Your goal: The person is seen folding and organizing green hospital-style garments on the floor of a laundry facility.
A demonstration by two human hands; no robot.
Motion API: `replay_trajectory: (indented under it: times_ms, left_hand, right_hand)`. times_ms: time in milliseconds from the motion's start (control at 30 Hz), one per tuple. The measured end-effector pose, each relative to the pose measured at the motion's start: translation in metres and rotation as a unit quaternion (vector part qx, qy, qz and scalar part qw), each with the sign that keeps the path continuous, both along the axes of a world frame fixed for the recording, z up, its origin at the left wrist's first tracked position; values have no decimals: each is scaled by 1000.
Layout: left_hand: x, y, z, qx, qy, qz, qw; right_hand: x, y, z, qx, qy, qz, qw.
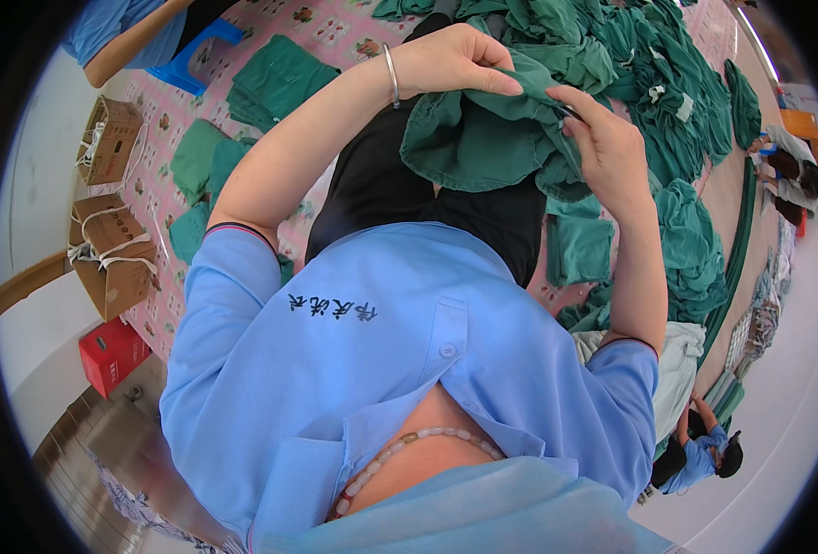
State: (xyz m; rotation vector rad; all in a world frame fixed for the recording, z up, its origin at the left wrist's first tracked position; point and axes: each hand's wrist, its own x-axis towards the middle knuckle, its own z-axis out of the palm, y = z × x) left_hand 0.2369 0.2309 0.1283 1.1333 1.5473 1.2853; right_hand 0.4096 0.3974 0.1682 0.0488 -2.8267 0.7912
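Note:
A green cloth garment (478, 142) with stitched hems hangs between my hands above my lap. My left hand (461, 59), with a metal bangle on its wrist, grips the cloth's upper edge between thumb and fingers. On the other side my right hand (599, 142) pinches a small dark item (565, 111) against the same cloth; the fingers partly hide it, and I cannot tell what it is. Below the garment are my black trousers (381, 187). Close to my right forearm lies a folded green cloth (578, 246).
Loose green garments (665, 104) heap up ahead and right on a pink patterned covering (166, 166). Folded green cloths (277, 79) lie left, near a blue plastic stool (194, 59) and another person (128, 31). Cardboard boxes (114, 260) and a red box (112, 354) line the left edge. More people (710, 450) work at right.

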Motion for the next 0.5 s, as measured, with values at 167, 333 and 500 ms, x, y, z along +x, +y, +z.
replay_trajectory:
  times_ms: [167,333,500]
  left_hand:
    - [1,0,-7,10,-33,-44,998]
    - [6,4,-3,28,-51,-19,998]
    - [6,6,0,17,-49,-24,998]
  right_hand:
    - [5,5,0,-1,-39,6,999]
    - [4,1,-9,-16,30,0,999]
    - [5,2,-19,16,95,-11,995]
